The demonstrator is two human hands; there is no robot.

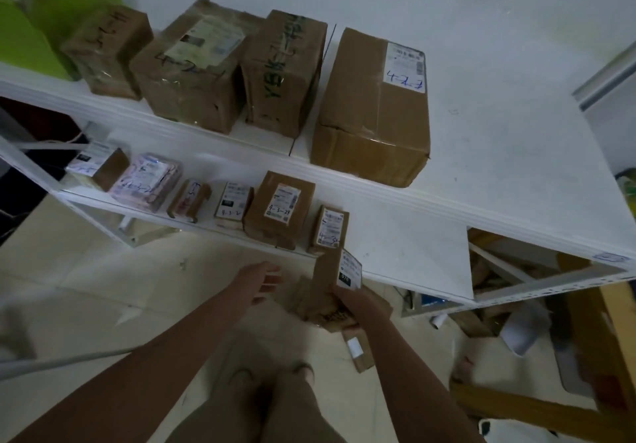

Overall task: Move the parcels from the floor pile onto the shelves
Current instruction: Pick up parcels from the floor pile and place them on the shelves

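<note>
1. Just below the front edge of the white metal middle shelf (413,253), the right hand (358,301) is gripping a small upright brown cardboard parcel with a white label (337,270), its fingers curling round the lower end.
2. The held parcel is hanging above the floor pile of brown cardboard parcels (309,300), close beside the shelf edge and near the last small labelled brown box (328,229) in the shelf's row.
3. The left hand (265,279) is reaching forward with fingers relaxed and loosely spread, holding nothing, over the pale tiled floor (103,270) left of the pile.
4. The middle shelf is carrying a row of small parcels, among them a pink plastic-wrapped packet (146,181) and a mid-sized brown labelled box (278,208).
5. The white top shelf (516,153) is bearing four bigger brown cartons; the largest carton (375,105) is lying at the right of that row.
6. One more small brown parcel with a white sticker (358,349) is lying on the tiles near the person's feet.
</note>
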